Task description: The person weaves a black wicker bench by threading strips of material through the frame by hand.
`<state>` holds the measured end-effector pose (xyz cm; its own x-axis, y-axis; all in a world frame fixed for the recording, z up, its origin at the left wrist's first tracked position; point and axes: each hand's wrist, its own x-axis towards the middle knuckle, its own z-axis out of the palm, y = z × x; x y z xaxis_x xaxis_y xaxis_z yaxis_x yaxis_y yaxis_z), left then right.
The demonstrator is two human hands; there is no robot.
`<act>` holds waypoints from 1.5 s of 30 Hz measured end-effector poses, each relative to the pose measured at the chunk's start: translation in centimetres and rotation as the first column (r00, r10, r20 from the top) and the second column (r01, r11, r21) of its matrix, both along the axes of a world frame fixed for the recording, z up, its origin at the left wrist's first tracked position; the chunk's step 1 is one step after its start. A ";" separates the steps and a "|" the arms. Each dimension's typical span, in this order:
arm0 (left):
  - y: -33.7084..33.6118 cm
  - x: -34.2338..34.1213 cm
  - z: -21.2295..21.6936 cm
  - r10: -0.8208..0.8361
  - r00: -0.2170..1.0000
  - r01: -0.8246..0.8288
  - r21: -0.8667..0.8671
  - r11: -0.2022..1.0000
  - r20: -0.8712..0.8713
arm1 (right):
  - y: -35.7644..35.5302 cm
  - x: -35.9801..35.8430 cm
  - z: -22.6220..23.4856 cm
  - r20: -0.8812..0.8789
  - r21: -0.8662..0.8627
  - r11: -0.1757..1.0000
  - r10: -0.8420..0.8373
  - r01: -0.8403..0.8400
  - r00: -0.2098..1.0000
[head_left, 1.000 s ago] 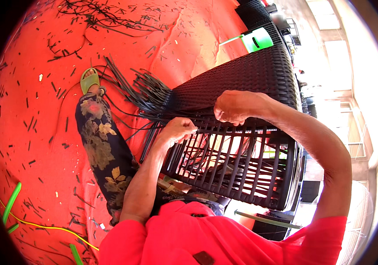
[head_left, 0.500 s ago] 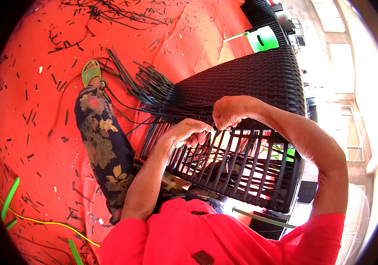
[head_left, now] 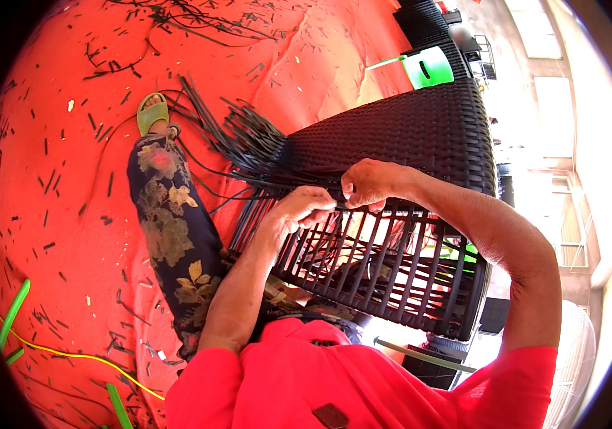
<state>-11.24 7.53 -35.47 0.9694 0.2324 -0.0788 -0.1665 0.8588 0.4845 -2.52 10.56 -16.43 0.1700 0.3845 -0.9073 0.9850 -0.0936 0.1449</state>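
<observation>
A dark wicker piece of furniture (head_left: pixel 399 129) rests in front of me, its upper panel closely woven. Below that panel, an open lattice of flat black strips (head_left: pixel 399 275) lets light and red through. Along the border between the two, my left hand (head_left: pixel 303 209) pinches a thin black weaving strip (head_left: pixel 340 204). Close to its right, my right hand (head_left: pixel 370 184) is closed with curled fingers at the same strip; its fingertips are partly hidden. A bundle of loose black strip ends (head_left: pixel 249 136) fans out from the panel's left edge.
Red sheeting (head_left: pixel 206 64) strewn with short black offcuts covers the floor. A green plastic stool (head_left: pixel 427 68) stands beyond the wicker piece. Green strips (head_left: pixel 14 314) and a yellow cord (head_left: pixel 84 360) lie at left. My sandalled foot (head_left: pixel 153 114) is near the loose strips.
Both hands remain at the lattice border. My left hand has shifted slightly up and left, and the right hand's fingers have loosened a little. The view has shifted slightly.
</observation>
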 end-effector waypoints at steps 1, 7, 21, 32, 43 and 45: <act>0.2 -0.1 -0.6 0.044 0.999 -0.046 -0.043 0.998 -0.029 | -0.1 0.3 -0.3 -0.028 0.027 1.000 -0.009 0.010 1.000; 1.1 -0.8 -1.8 0.165 0.976 -0.168 -0.010 0.986 -0.144 | -0.7 2.0 -2.2 -0.085 -0.104 0.994 -0.055 0.046 0.995; -0.8 0.8 -1.1 0.149 0.983 -0.128 0.180 0.975 -0.104 | 4.1 -1.4 -0.4 -0.045 -0.025 0.995 0.099 -0.100 0.994; 0.8 -0.9 -2.7 0.241 0.965 -0.264 -0.370 0.891 -0.107 | 1.6 0.8 -4.6 -0.099 -0.129 0.905 -0.419 0.406 0.903; -1.0 0.1 -1.4 -0.109 0.994 0.110 0.048 0.993 -0.009 | 2.7 0.1 -4.7 0.164 -0.359 0.922 -0.094 0.148 0.982; -1.0 0.1 -1.1 -0.151 0.988 0.148 0.066 0.987 0.041 | 2.2 -0.6 -5.3 0.164 -0.357 0.927 -0.055 0.111 0.985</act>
<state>-11.19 6.49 -36.60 0.9959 0.0876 -0.0235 -0.0617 0.8441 0.5327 -3.09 12.76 -21.69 0.3308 0.0112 -0.9436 0.9404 -0.0871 0.3286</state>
